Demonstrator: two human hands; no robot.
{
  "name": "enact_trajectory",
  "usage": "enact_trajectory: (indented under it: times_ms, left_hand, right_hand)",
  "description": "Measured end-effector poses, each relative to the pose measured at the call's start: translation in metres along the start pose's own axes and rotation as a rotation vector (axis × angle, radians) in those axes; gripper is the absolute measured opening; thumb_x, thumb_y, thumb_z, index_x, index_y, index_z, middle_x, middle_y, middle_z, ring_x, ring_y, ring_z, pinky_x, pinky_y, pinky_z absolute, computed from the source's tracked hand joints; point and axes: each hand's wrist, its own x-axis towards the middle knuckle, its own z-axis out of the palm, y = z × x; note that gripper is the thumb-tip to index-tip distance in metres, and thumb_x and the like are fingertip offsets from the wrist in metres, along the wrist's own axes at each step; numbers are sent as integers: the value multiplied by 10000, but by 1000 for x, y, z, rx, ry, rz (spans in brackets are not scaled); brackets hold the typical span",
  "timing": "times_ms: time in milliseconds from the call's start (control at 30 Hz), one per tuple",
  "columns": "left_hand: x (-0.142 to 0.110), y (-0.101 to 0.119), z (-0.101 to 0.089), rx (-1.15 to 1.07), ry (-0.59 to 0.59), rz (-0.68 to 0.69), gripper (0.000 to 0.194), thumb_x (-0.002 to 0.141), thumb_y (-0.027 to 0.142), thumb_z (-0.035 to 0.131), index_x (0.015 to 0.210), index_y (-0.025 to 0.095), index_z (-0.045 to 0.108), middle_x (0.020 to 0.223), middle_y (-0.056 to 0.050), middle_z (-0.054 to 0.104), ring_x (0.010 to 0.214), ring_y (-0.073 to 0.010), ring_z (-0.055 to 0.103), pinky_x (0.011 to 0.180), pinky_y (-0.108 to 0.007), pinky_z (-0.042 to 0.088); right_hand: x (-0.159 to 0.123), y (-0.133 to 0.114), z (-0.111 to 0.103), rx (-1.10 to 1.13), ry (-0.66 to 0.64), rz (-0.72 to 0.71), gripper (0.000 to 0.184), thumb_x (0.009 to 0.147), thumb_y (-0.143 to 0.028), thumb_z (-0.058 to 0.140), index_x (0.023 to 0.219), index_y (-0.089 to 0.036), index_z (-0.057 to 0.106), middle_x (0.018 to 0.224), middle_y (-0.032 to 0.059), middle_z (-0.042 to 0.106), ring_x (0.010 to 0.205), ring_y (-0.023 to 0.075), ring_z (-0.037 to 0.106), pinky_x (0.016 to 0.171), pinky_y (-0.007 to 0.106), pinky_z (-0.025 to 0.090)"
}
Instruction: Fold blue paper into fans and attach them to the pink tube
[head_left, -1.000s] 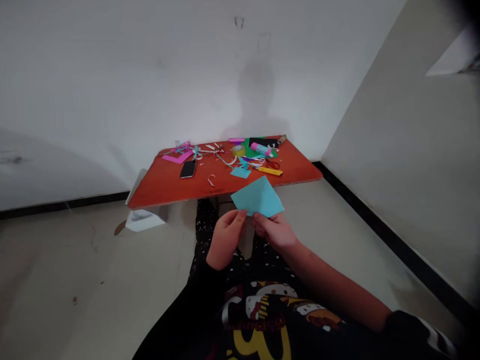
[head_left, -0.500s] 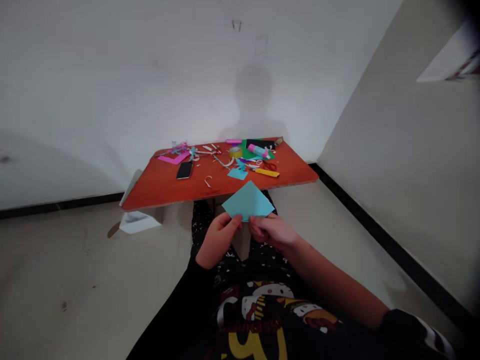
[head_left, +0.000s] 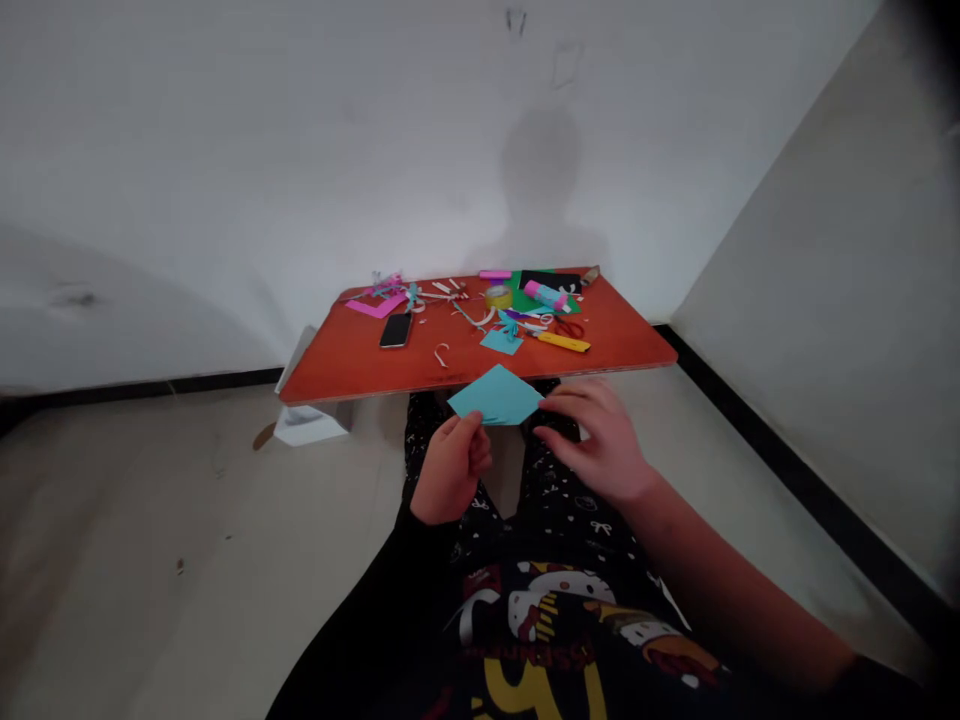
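Note:
A folded piece of light-blue paper [head_left: 498, 396] is held above my lap, just off the table's near edge. My left hand [head_left: 453, 464] pinches its lower left edge between thumb and curled fingers. My right hand [head_left: 594, 440] is at the paper's right corner, thumb and fingers apart. Its index fingertip is at or very near that corner; I cannot tell whether it touches.
On the orange table [head_left: 352, 370] lie a phone [head_left: 396, 330], a yellow cutter [head_left: 564, 342], red-handled scissors [head_left: 568, 327], a tape roll [head_left: 498, 296], a pink-and-blue glue tube [head_left: 546, 295], a small blue paper square [head_left: 501, 342] and several paper scraps. A wall stands behind.
My right hand has let go of the paper's lower edge and moved right, its fingers spreading by the right corner. My left hand keeps its hold. The view has shifted slightly.

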Motion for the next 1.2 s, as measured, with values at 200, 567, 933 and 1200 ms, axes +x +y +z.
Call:
enact_trajectory:
  times_ms: [200, 567, 933, 1200]
  left_hand:
    - [-7, -9, 11, 62, -108, -85, 514, 748, 535, 795, 623, 190, 435, 549, 89, 313, 460, -46, 216, 427, -203, 138]
    - [-18, 52, -2, 1152, -273, 669, 343, 820, 375, 780, 1137, 246, 758, 1126, -67, 738, 1097, -253, 631, 959, -332, 457]
    - [2, 24, -7, 964, -482, 181, 322, 939, 441, 596, 976, 172, 770, 875, -36, 737, 779, -163, 624, 711, -248, 497]
    - [-6, 36, 2, 962, -404, -15, 455, 886, 584, 587, 976, 159, 722, 794, -6, 618, 684, -129, 508, 561, -215, 396]
  right_hand:
    - [8, -1, 10, -58, -211, -158, 178, 969, -265, 638, 1101, -242, 755, 978, 78, 763, 963, 231, 654, 932, 433, 451]
    - [13, -13, -1, 306, -251, 194, 137, 941, -253, 632, 857, -212, 732, 826, 37, 689, 789, 178, 624, 722, 316, 475]
    - [7, -14, 2, 88, -215, -64, 126, 973, -221, 600, 959, -208, 724, 922, 67, 712, 893, 198, 657, 819, 360, 497]
    - [3, -11, 0, -141, -189, -322, 185, 971, -167, 546, 1034, -203, 717, 933, 70, 729, 891, 211, 618, 823, 388, 470]
